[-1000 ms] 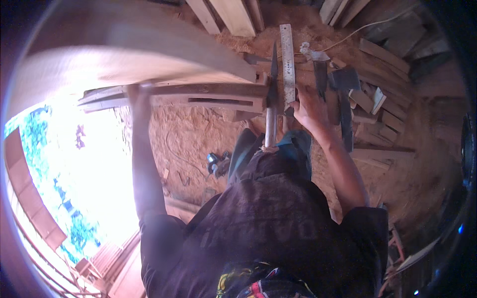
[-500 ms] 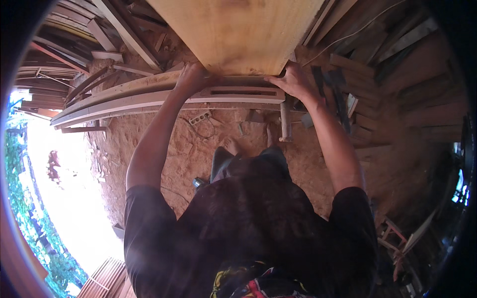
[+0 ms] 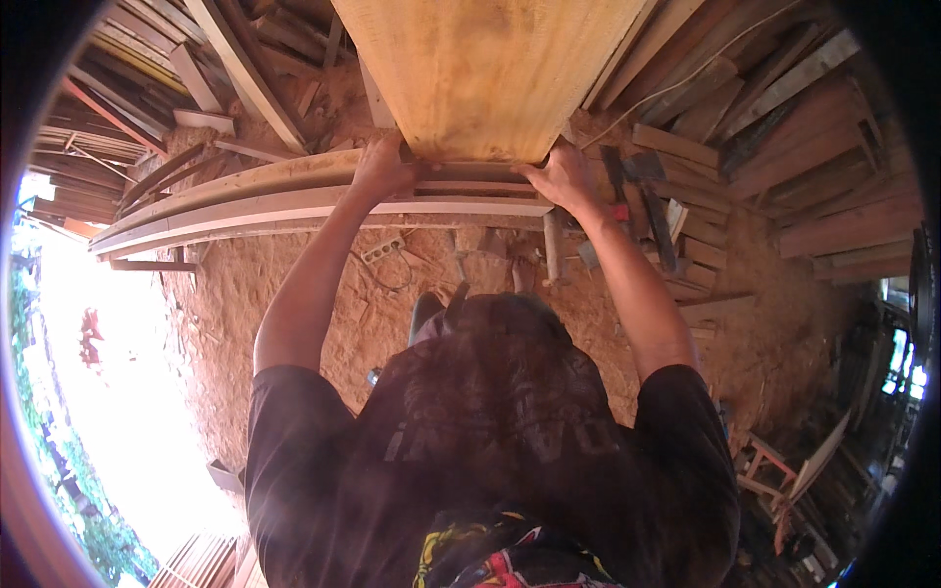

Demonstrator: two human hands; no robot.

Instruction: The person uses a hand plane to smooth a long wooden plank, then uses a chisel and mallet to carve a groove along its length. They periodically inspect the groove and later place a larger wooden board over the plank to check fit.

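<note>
Top centre of the frame: the left hand (image 3: 384, 167) and right hand (image 3: 561, 176) both grip the near end of a wide pale plank (image 3: 490, 69); fingers curled round its edge. Long curved boards (image 3: 294, 201) lie just below (on sawdust-strewn ground).

Both arms are extended forward from the shoulders, bare below short black sleeves. The left hand (image 3: 384, 167) is set palm-down, wrist bent, with fingers curled over an edge and the thumb spread to the right. The right hand (image 3: 561, 176) is placed level with it, well apart, fingers likewise hooked forward. The elbows are held nearly straight, forearms angled slightly inward.
</note>
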